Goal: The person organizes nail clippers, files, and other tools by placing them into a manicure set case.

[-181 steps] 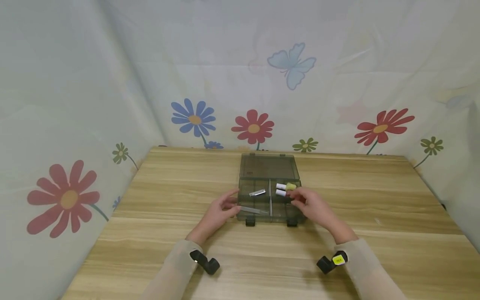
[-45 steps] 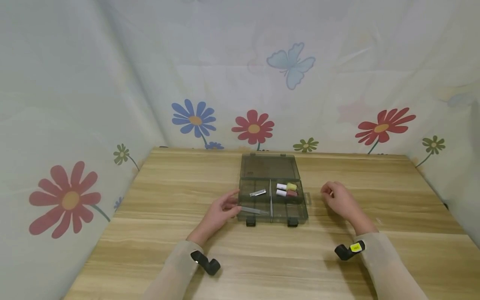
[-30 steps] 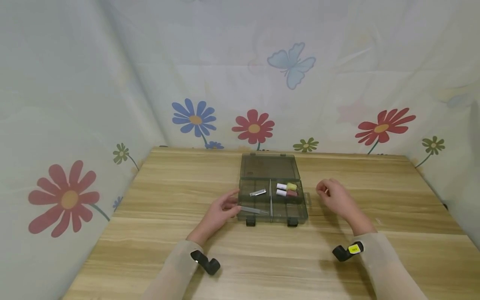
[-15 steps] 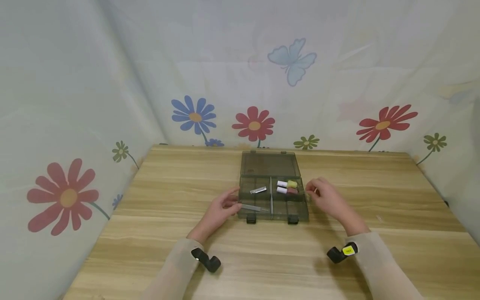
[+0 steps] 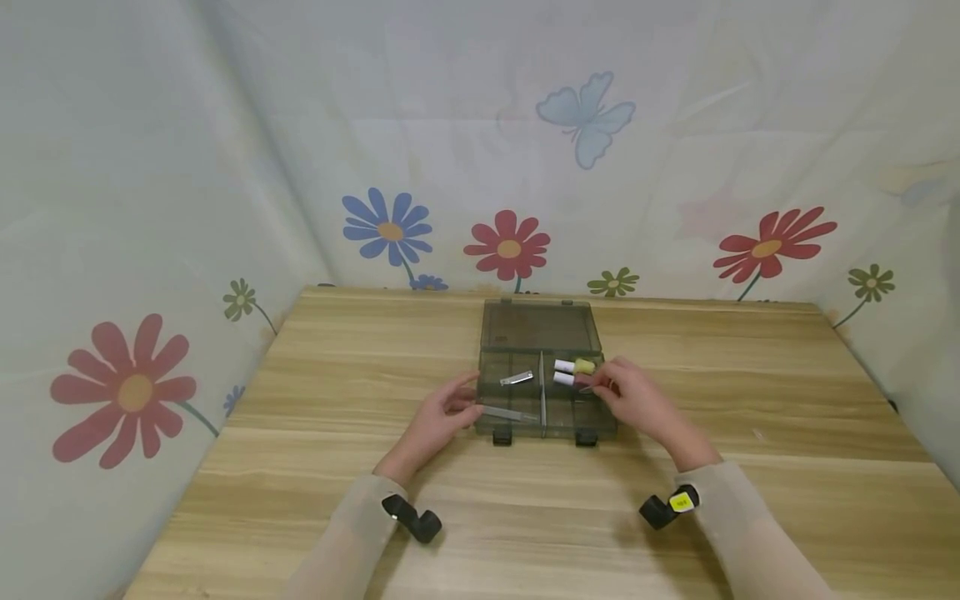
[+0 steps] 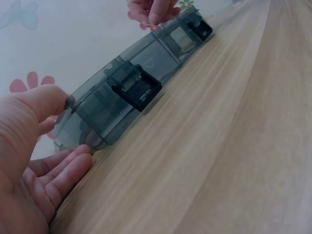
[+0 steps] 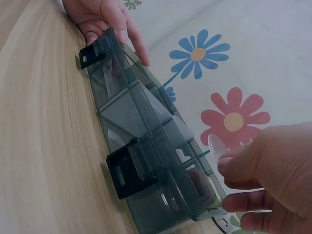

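Observation:
A dark translucent plastic box lies with its lid folded back. At its left end my left hand holds the corner, thumb at the rim and fingers by the base in the left wrist view. Over the right half, my right hand pinches a small clear rounded piece between thumb and forefinger. Below it lie two nail polish bottles with white caps, one yellow-green, one dark red and partly covered by the fingertips. A silver nail clipper and a slim grey tool occupy the left compartments.
A white divider parts the box's left and right halves. Two black latches face the front. A small clear scrap lies on the wooden table at right. Flowered cloth hangs behind.
From right of the box, my right hand has moved left over its right compartments. The dark red bottle, covered six seconds ago, was in plain view later. My left hand has stayed put.

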The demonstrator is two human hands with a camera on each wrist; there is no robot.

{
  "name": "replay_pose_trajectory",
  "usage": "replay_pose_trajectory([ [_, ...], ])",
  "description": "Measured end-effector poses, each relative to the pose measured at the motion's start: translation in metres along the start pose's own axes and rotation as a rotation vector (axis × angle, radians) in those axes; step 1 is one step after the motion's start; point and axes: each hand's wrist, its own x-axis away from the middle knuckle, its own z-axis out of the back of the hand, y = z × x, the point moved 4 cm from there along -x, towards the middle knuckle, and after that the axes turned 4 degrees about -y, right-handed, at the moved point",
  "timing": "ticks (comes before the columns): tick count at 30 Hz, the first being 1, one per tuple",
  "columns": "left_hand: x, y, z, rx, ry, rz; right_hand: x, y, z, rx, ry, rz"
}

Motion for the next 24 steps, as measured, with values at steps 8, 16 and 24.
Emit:
replay_pose_trajectory([
  [8,0.0006,0.0002,0.0003,-0.007,0.005,-0.008,-0.005,-0.0064,-0.0071,-0.006,-0.013,0.021],
  [16,0.0013,-0.0001,-0.0011,0.003,0.012,-0.011,-0.0035,-0.0054,-0.0068,-0.016,-0.009,0.016],
  [24,0.0027,-0.0019,-0.0032,0.002,0.009,-0.007,-0.0006,-0.0014,-0.0053,-0.011,-0.007,0.009],
])
